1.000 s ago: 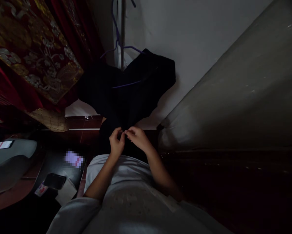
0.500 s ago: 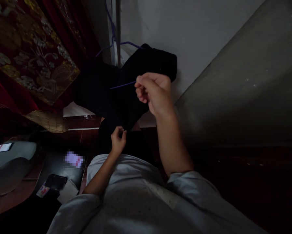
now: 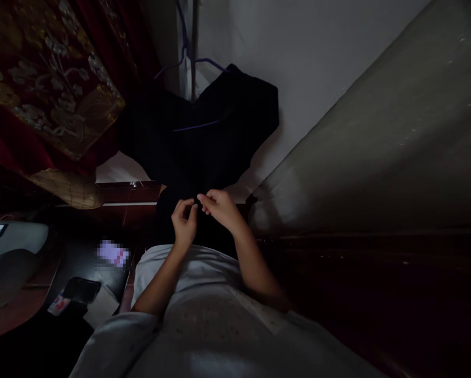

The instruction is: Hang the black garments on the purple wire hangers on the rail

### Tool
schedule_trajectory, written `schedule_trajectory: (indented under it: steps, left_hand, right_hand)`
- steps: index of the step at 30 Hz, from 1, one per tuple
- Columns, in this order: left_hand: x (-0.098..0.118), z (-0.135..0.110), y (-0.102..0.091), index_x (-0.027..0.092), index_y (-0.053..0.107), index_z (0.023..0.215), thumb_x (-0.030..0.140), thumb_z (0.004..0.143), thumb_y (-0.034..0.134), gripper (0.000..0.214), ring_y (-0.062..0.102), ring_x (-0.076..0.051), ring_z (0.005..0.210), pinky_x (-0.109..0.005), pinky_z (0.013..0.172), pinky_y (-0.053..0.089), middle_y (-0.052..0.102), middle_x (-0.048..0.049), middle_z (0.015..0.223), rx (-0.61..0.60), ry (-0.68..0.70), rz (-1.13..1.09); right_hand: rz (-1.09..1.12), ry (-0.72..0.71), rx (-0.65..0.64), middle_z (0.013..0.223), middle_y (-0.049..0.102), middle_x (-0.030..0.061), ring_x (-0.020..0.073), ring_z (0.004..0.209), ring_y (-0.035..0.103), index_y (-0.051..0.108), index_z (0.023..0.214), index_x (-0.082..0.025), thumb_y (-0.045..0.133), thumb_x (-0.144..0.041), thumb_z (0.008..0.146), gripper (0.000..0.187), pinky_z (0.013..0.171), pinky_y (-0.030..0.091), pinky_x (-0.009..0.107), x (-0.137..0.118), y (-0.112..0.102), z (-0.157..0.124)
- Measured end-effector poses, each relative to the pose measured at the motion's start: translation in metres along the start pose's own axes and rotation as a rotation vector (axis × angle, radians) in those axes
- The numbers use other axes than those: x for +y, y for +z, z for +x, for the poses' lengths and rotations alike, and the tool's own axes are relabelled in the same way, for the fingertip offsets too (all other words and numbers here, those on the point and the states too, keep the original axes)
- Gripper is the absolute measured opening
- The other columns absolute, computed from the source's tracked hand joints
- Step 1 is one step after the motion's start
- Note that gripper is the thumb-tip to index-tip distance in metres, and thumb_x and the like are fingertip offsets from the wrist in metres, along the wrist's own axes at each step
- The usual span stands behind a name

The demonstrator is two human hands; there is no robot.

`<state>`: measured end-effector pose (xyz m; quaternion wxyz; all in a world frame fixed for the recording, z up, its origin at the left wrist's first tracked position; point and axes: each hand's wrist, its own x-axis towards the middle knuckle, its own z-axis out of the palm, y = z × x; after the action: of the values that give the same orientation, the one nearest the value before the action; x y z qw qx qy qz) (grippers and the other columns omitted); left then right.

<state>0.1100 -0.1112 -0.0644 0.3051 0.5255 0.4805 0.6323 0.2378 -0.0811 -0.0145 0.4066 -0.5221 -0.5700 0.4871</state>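
A black garment (image 3: 235,115) hangs in front of me on a purple hanger (image 3: 185,50), whose lower bar shows through the neck opening. Low on the garment, my left hand (image 3: 184,223) is closed in a pinch on the dark cloth, thumb and forefinger bent into a ring. Beside it, my right hand (image 3: 219,207) is also pinched, its fingertips almost meeting those of the left. Whatever lies between the right fingertips is too small and dark to make out.
Red curtains with gold and silver patterns (image 3: 58,68) hang at the left. To the right leans a large grey sheet-like surface (image 3: 357,147). At lower left, a dark seat or table (image 3: 73,257) bears a lit phone (image 3: 113,253), a dark phone (image 3: 81,290) and pale paper (image 3: 101,307).
My right hand has come down from the upper part of the garment to beside my left hand, still pinched. The left hand stays at the cloth. The view has shifted slightly.
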Motion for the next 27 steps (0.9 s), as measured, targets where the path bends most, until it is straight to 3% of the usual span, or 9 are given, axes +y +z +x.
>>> schedule_trajectory:
  steps: [3, 7, 11, 13, 16, 20, 22, 24, 27]
  left_hand:
    - [-0.002, -0.002, -0.001, 0.016, 0.071, 0.099, 0.03, 0.095, 0.066, 0.016, 0.063, -0.017, 0.087, -0.027, 0.08, 0.05, 0.063, -0.0054, 0.09, 0.019, 0.016, 0.036]
    - [-0.003, 0.0, -0.005, 0.016, 0.067, 0.096, 0.026, 0.097, 0.061, 0.011, 0.061, -0.016, 0.082, -0.025, 0.075, 0.047, 0.06, -0.0037, 0.087, 0.026, 0.095, 0.121]
    - [-0.011, 0.007, -0.012, 0.017, 0.066, 0.092, 0.02, 0.097, 0.058, 0.01, 0.061, -0.017, 0.082, -0.026, 0.077, 0.047, 0.063, -0.0044, 0.086, -0.105, 0.203, 0.271]
    - [-0.02, 0.01, -0.015, 0.017, 0.066, 0.091, 0.017, 0.095, 0.058, 0.009, 0.062, -0.018, 0.083, -0.027, 0.077, 0.048, 0.064, -0.0052, 0.087, -0.156, 0.199, 0.321]
    - [-0.036, 0.013, -0.021, 0.016, 0.066, 0.089, 0.011, 0.091, 0.058, 0.01, 0.063, -0.017, 0.081, -0.026, 0.073, 0.047, 0.065, -0.0053, 0.085, -0.2, 0.18, 0.36]
    - [-0.05, 0.019, -0.03, 0.016, 0.066, 0.087, 0.008, 0.09, 0.059, 0.01, 0.064, -0.018, 0.078, -0.026, 0.071, 0.048, 0.066, -0.0058, 0.084, -0.24, 0.159, 0.409]
    - [-0.045, 0.029, -0.033, 0.016, 0.067, 0.087, 0.009, 0.09, 0.062, 0.009, 0.065, -0.019, 0.078, -0.028, 0.071, 0.05, 0.067, -0.0064, 0.084, -0.277, 0.16, 0.419]
    - [-0.026, 0.046, -0.034, 0.016, 0.07, 0.092, 0.011, 0.091, 0.064, 0.008, 0.068, -0.019, 0.082, -0.029, 0.075, 0.053, 0.071, -0.007, 0.089, -0.336, 0.176, 0.41]
    - [0.029, 0.085, -0.028, 0.019, 0.07, 0.118, 0.023, 0.097, 0.066, 0.021, 0.069, -0.02, 0.094, -0.032, 0.086, 0.055, 0.072, -0.0076, 0.105, -0.342, 0.329, 0.329]
  right_hand:
    - [0.093, 0.056, -0.027, 0.063, 0.064, 0.0017, 0.01, 0.051, 0.056, 0.059, 0.071, -0.018, 0.065, -0.055, 0.081, 0.04, 0.051, 0.043, 0.023, -0.004, 0.002, -0.002]
    - [0.389, 0.158, -0.073, 0.07, 0.07, 0.0037, 0.0096, 0.053, 0.059, 0.065, 0.079, -0.015, 0.077, -0.051, 0.068, 0.04, 0.048, 0.044, 0.021, -0.004, 0.008, -0.008]
    - [0.587, 0.201, 0.068, 0.064, 0.068, 0.0023, 0.0078, 0.048, 0.057, 0.069, 0.079, -0.014, 0.083, -0.041, 0.06, 0.036, 0.043, 0.041, 0.018, -0.016, 0.006, 0.005]
    - [0.64, 0.163, 0.145, 0.058, 0.063, -0.0007, 0.0064, 0.045, 0.053, 0.069, 0.077, -0.014, 0.082, -0.035, 0.062, 0.029, 0.04, 0.038, 0.017, -0.036, 0.0, 0.023]
    - [0.676, -0.017, 0.252, 0.058, 0.06, -0.0034, 0.0043, 0.044, 0.05, 0.066, 0.077, -0.015, 0.077, -0.029, 0.075, 0.017, 0.038, 0.034, 0.015, -0.085, -0.012, 0.057]
    - [0.689, -0.207, 0.341, 0.061, 0.058, -0.005, 0.0027, 0.044, 0.05, 0.06, 0.079, -0.016, 0.067, -0.04, 0.092, 0.029, 0.038, 0.03, 0.013, -0.15, -0.019, 0.083]
    - [0.659, -0.302, 0.29, 0.06, 0.057, -0.0052, 0.0033, 0.044, 0.051, 0.06, 0.08, -0.016, 0.066, -0.047, 0.094, 0.035, 0.038, 0.031, 0.013, -0.165, -0.018, 0.083]
    - [0.599, -0.372, 0.232, 0.059, 0.056, -0.006, 0.0043, 0.044, 0.053, 0.06, 0.083, -0.016, 0.069, -0.048, 0.093, 0.034, 0.039, 0.034, 0.014, -0.167, -0.015, 0.077]
    - [0.507, -0.375, 0.19, 0.057, 0.054, -0.0071, 0.0048, 0.044, 0.053, 0.06, 0.086, -0.017, 0.069, -0.041, 0.094, 0.027, 0.04, 0.034, 0.014, -0.161, -0.017, 0.069]
